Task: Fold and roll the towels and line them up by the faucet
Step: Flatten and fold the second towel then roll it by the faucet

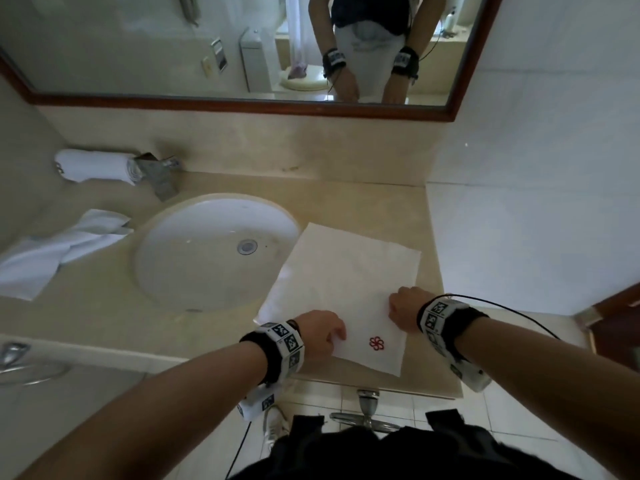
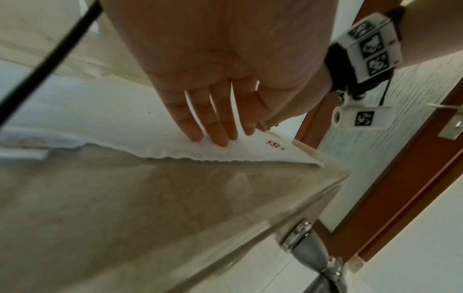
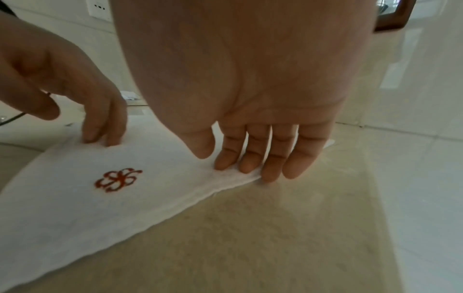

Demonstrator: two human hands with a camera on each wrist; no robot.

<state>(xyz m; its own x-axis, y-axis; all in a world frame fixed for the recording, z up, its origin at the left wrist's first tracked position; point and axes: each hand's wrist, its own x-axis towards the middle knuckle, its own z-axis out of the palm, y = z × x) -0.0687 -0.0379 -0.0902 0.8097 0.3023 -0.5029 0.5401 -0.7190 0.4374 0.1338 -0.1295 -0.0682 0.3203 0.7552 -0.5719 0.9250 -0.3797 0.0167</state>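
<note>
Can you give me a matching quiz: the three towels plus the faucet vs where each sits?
Column 1:
1. rolled towel
2. loose towel
3. flat towel
4. faucet

Column 2:
A. under both hands, right of the sink
B. behind the sink, at the back of the counter
C. crumpled, left of the sink
D. at the back, left of the faucet

Pairs: 1-D, 2-C, 3-A, 4-B

White towel (image 1: 346,271) flat right of sink, rolled towel (image 1: 95,165) beside faucet (image 1: 157,171)
</note>
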